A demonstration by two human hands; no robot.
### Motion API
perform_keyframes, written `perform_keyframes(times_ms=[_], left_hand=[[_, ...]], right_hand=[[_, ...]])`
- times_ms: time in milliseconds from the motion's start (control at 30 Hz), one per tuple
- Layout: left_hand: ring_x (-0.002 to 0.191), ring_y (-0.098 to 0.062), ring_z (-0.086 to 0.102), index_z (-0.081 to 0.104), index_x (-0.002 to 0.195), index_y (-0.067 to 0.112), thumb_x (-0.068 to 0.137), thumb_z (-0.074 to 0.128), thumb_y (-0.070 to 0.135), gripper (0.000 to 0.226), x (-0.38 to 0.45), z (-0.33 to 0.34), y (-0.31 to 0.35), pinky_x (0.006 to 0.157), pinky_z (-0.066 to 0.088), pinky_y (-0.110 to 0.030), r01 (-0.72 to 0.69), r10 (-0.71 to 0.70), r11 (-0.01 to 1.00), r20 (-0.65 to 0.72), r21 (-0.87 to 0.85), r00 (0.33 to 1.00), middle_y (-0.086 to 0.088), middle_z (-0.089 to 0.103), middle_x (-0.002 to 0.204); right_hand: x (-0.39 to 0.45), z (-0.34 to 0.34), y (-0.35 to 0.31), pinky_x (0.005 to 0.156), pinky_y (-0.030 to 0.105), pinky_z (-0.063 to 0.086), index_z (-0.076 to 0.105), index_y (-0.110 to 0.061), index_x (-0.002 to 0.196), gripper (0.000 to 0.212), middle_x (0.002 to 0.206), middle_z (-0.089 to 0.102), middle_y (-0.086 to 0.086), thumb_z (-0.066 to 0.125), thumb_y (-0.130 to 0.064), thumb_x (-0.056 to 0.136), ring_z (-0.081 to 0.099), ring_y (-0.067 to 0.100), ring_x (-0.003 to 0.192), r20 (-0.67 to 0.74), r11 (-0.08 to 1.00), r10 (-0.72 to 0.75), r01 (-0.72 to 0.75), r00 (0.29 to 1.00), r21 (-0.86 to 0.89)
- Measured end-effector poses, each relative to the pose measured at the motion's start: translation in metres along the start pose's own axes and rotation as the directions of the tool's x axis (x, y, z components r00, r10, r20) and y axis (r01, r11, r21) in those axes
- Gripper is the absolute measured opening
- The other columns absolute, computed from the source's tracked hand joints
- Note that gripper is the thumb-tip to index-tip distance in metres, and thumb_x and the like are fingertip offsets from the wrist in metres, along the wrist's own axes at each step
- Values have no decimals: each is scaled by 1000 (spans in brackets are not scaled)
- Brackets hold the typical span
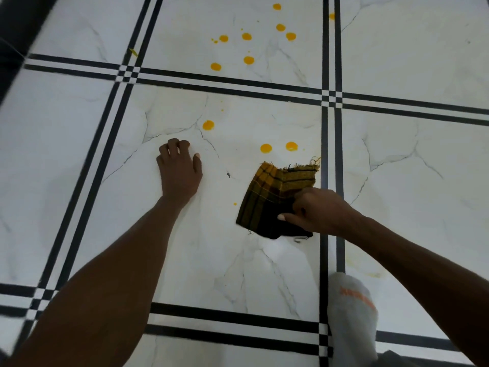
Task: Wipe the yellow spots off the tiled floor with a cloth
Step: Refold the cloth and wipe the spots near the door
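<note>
A folded yellow-and-black checked cloth point(272, 200) lies on the white marble-look tiled floor point(238, 260). My right hand point(315, 210) pinches its near right part, fingers closed on the fabric. My left hand point(180, 170) rests flat on the tile to the left of the cloth, fingers curled, holding nothing. Three large yellow spots point(265, 148) sit just beyond the cloth on the same tile, with a tiny drop point(235, 204) by the cloth's left edge. Several more yellow spots point(248, 60) dot the far tile.
Black double stripes point(330, 144) border each tile. My foot in a white sock point(352, 313) stands at the lower right. A faint yellowish smear point(370, 274) marks the right tile. A dark wall base point(16, 27) runs along the upper left.
</note>
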State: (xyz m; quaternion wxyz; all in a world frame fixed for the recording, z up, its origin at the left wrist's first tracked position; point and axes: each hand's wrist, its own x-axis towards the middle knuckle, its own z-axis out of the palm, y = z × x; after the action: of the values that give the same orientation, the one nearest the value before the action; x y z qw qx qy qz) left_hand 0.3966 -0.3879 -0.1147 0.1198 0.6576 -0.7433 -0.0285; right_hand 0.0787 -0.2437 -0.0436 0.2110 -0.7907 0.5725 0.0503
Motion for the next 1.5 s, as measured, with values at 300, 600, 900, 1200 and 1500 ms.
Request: perform_keyframes(times_ms=[300,600,900,1200,1500], left_hand=[[159,-41,15,24,164,19,107,24,56,69,-11,12,-22,125,7,-67,46,-45,999,93,-8,995,-12,20,173],[161,-35,12,22,165,22,108,27,48,63,11,17,-42,127,7,-63,6,-6,1000,-1,-4,1000,-5,20,173],[162,-30,10,25,164,23,108,25,42,59,13,15,-42,129,7,-60,57,-57,998,-7,-33,998,-2,20,174],[162,-30,10,22,165,22,110,30,37,58,14,16,-39,129,7,-60,64,-64,998,-5,-20,998,-2,19,174],[161,-27,16,25,164,15,105,25,29,61,14,12,-44,130,10,-58,68,-70,993,-12,-94,998,-7,23,172]], right_hand=[[39,60,-59,125,69,9,27,-32,162,79,173,18,6,33,-76,97,8,32,162,-171,986,164,-165,972,7],[94,29,28,122,74,1,12,-41,164,79,176,6,0,26,-79,97,-2,28,163,-329,890,445,-453,833,58],[151,41,-66,125,65,6,25,-30,164,66,175,15,0,29,-60,106,5,27,163,-278,983,-154,117,948,-144],[229,-24,61,130,52,13,24,-10,164,77,172,19,18,34,-57,104,17,34,160,-453,945,320,-314,832,92],[271,-11,-3,115,83,0,29,-43,160,61,172,26,-6,27,-64,103,12,34,161,-363,948,-250,151,898,-280]])
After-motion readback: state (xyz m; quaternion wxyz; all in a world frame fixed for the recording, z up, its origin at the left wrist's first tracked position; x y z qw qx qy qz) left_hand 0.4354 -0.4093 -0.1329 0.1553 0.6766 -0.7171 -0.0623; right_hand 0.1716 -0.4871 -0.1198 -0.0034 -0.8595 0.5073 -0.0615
